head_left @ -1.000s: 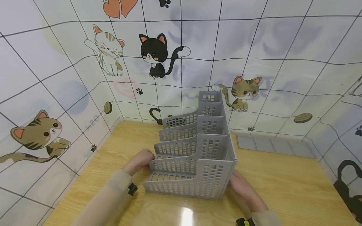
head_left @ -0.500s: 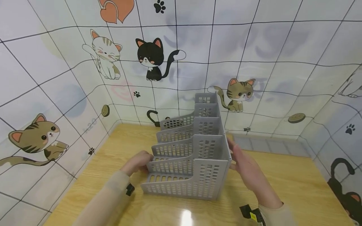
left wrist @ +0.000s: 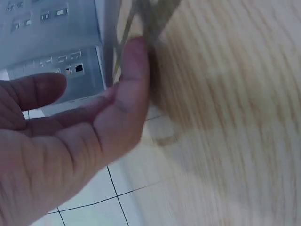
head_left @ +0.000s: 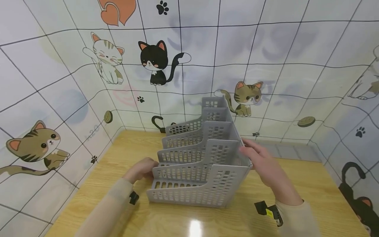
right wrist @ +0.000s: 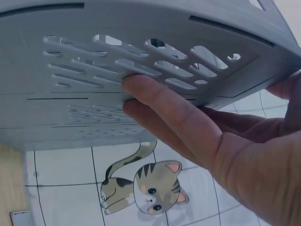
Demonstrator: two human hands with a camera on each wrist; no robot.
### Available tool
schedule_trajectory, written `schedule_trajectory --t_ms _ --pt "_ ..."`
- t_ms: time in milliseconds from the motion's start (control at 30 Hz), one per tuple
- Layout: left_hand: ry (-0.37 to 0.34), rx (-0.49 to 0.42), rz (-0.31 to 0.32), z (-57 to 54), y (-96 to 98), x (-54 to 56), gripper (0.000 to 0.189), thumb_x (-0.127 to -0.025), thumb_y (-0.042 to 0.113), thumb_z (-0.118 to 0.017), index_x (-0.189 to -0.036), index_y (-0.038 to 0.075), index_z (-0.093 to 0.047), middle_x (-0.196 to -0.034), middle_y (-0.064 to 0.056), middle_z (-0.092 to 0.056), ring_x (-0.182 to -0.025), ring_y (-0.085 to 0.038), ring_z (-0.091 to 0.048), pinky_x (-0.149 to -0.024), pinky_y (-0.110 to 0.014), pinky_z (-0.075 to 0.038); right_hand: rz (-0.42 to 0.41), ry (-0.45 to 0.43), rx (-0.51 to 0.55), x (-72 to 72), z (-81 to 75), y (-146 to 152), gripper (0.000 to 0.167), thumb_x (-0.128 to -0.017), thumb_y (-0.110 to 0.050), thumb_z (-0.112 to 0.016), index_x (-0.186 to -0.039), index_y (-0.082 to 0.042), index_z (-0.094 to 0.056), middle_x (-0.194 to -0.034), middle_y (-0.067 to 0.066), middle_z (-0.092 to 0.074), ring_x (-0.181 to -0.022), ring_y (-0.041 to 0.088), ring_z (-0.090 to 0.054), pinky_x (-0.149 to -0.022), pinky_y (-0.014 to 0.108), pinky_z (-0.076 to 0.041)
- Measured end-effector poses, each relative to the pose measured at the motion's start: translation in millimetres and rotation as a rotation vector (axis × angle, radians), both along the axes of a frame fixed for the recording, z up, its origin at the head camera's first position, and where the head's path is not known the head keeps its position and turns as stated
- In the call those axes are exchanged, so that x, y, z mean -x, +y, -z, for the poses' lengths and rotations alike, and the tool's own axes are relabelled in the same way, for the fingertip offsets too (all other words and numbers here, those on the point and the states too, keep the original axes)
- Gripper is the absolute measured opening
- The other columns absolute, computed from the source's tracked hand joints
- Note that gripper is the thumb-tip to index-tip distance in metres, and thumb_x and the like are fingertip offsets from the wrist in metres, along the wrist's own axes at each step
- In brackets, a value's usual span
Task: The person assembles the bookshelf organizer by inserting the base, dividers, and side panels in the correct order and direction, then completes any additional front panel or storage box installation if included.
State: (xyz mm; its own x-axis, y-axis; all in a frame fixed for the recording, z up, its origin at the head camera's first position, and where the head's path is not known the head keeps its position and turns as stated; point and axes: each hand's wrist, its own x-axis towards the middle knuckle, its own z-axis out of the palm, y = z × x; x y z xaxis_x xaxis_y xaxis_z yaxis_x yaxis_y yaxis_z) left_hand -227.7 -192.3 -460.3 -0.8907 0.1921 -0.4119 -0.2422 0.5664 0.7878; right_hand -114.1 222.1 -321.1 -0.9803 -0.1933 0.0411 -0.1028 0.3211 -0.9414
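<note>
A grey plastic file rack (head_left: 189, 194) with perforated walls and several slots stands on the wooden table, its tall back toward the right. At its low front end, my left hand (head_left: 143, 168) grips the edge of the rack. In the left wrist view, the left thumb (left wrist: 47, 89) lies over the rack's wall and the fingers reach underneath. My right hand (head_left: 267, 168) holds the tall end near the upper edge. The right wrist view shows the right fingers (right wrist: 174, 113) spread along the slotted outer panel (right wrist: 155, 28), with the thumb mostly hidden behind its edge.
Behind the right hand, a flat grey panel strip (head_left: 291, 151) lies on the wooden table (head_left: 195, 220) along the back wall. Tiled wall sheeting with cartoon cats (head_left: 154, 62) encloses the table at the back and both sides.
My right hand has come up from low beside the rack to its upper edge and taken hold there. The tall end now leans further right at the top. The left hand keeps its place.
</note>
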Motion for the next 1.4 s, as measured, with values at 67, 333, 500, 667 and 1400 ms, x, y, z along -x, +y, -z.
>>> schedule_trajectory --t_ms 67,333,500,667,1400 --pt "-0.011 -0.071 0.021 -1.2 -2.4 0.0 0.035 -0.1 0.015 -0.053 -0.113 -0.011 -0.07 -0.093 -0.016 -0.074 -0.079 -0.023 -0.073 -0.074 -0.039 -0.063 0.018 0.0 0.007 -0.8 3.0 8.4 0.058 -0.112 -0.028 -0.041 -0.163 -0.004 -0.027 -0.161 0.029 -0.035 -0.14 0.049 -0.043 -0.103 0.065 -0.047" --pt "0.02 -0.277 0.076 -30.0 -9.1 -6.2 0.035 -0.11 0.015 -0.042 -0.123 -0.015 -0.057 -0.099 -0.012 -0.063 -0.076 -0.015 -0.067 -0.072 -0.032 -0.061 0.018 0.059 0.19 -3.1 26.2 52.3 0.054 -0.114 -0.02 -0.038 -0.163 -0.003 -0.026 -0.151 -0.004 -0.053 -0.129 0.01 -0.055 -0.093 0.017 -0.05" --pt "0.112 -0.338 0.079 -58.9 -10.6 -10.2 0.033 -0.111 0.015 -0.042 -0.122 -0.012 -0.057 -0.099 -0.007 -0.062 -0.075 -0.014 -0.062 -0.069 -0.029 -0.057 -0.114 0.105 0.468 -7.1 47.1 76.8 0.046 -0.113 -0.007 -0.034 -0.156 -0.018 -0.048 -0.127 -0.007 -0.072 -0.107 0.007 -0.069 -0.09 0.019 -0.054" --pt "0.192 -0.397 0.043 -86.1 -7.7 -12.7 0.03 -0.11 0.015 -0.045 -0.124 -0.01 -0.053 -0.095 -0.002 -0.063 -0.078 -0.013 -0.064 -0.074 -0.029 -0.055 -0.095 0.031 0.512 -12.5 63.7 89.1 0.047 -0.112 -0.004 -0.036 -0.137 -0.032 -0.065 -0.124 -0.006 -0.073 -0.099 0.01 -0.07 -0.083 0.023 -0.058" --pt "0.352 -0.683 -0.068 -130.7 49.6 -14.7 0.04 -0.11 0.025 -0.051 -0.142 0.002 -0.049 -0.117 -0.003 -0.058 -0.095 -0.014 -0.064 -0.085 -0.029 -0.057 -0.167 -0.274 0.165 -0.3 149.7 71.9 0.061 -0.107 -0.002 -0.04 -0.149 0.028 -0.008 -0.13 0.038 -0.059 -0.094 0.014 -0.072 -0.076 0.036 -0.063"
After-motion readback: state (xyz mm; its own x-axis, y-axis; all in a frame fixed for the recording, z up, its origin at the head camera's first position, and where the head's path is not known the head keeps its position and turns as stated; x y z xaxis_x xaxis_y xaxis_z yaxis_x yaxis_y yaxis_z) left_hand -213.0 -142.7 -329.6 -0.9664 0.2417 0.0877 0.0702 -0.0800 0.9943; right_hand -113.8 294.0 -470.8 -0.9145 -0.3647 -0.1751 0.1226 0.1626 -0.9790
